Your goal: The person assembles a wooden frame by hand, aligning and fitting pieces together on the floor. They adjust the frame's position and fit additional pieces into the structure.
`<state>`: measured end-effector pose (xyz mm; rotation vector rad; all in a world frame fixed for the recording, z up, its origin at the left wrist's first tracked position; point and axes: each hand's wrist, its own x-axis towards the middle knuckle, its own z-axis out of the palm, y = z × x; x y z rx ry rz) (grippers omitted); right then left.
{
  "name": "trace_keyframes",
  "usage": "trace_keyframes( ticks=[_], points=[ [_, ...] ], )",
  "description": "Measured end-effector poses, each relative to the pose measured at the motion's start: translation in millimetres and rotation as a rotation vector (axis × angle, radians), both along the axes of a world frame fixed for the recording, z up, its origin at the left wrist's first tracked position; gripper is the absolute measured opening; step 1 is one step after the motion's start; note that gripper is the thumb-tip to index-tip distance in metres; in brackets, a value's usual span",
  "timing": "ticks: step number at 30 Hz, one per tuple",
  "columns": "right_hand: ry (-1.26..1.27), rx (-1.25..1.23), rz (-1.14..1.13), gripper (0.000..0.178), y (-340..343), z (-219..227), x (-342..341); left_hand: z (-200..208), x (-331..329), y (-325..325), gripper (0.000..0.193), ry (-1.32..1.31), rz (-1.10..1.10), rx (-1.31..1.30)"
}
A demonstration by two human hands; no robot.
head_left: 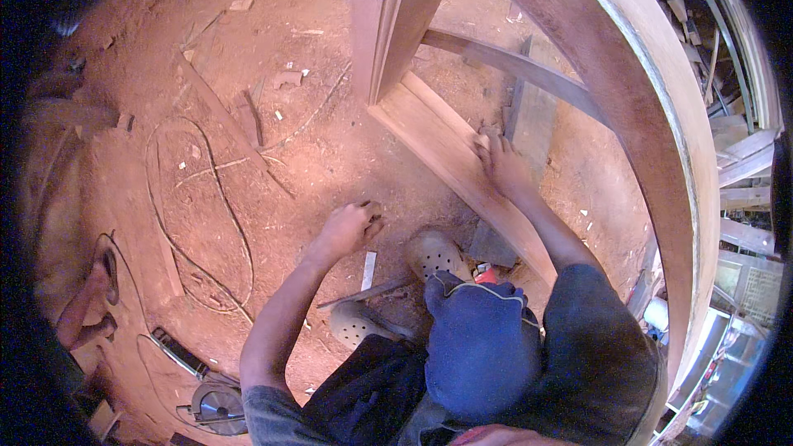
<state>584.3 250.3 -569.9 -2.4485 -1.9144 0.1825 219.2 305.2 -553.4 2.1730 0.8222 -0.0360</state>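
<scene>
A wooden frame [471, 169] with a thick upright post [396, 16] and a broad curved member [652, 99] stands in front of me and to my right. My right hand [502, 167] lies against the upper edge of its lower rail, fingers curled. A small pale spot shows at the fingers, but I cannot make out what it is. My left hand [353, 227] hangs over the reddish ground, apart from the frame. Its fingers are curled inward, and whatever they may hold is hidden.
A looped cord [216, 173] and wood strips [223, 111] lie on the dirt floor to the left. A circular saw [219, 405] sits at the lower left. My feet in clogs [434, 254] are close to the rail. Stacked timber [735, 157] lines the right side.
</scene>
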Motion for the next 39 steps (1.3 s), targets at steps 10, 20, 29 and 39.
trace_keyframes(
  ticks=[10, 20, 29, 39],
  points=[
    [0.104, -0.004, 0.051, 0.044, 142, 19, -63, -7, 0, 4, 0.028, 0.147, -0.107, -0.008],
    [-0.081, -0.062, 0.084, 0.032, -51, 25, 6, -11, -24, -1, 0.027, -0.009, 0.038, 0.031],
    [-0.172, -0.143, -0.125, 0.038, -246, 13, 97, -8, -2, 14, 0.023, -0.036, -0.008, 0.021],
    [0.105, -0.211, 0.031, 0.045, -13, 9, 16, -24, 12, 6, 0.022, -0.036, -0.075, 0.001]
  ],
)
